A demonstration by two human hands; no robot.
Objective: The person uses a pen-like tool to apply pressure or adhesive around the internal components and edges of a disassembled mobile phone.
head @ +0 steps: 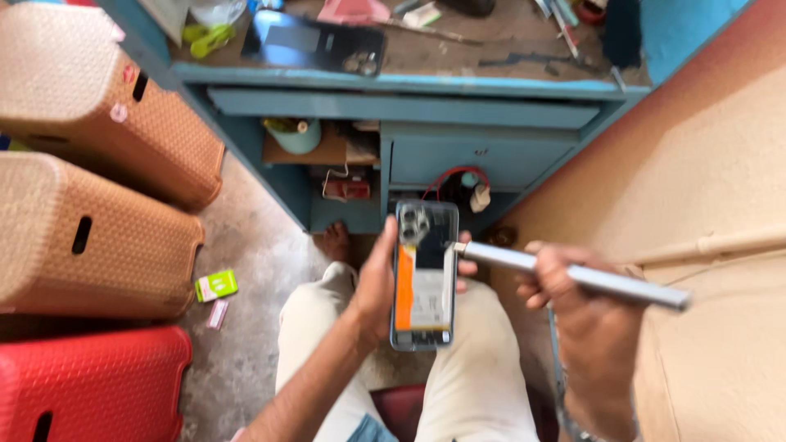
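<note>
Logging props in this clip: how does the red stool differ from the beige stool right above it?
The red stool is bright red and sits at the bottom left, cut off by the frame; the beige stool is pale tan and lies farther up the floor, shown nearly whole. Both have a woven texture, rounded corners and a dark handle slot.

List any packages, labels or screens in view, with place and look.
Small box: on the floor beside the tan baskets, green and white.
Sticker: orange strip on the battery inside the opened phone, held in the left hand.
Dark panel: flat on the blue desk, glossy black rectangle.
</note>
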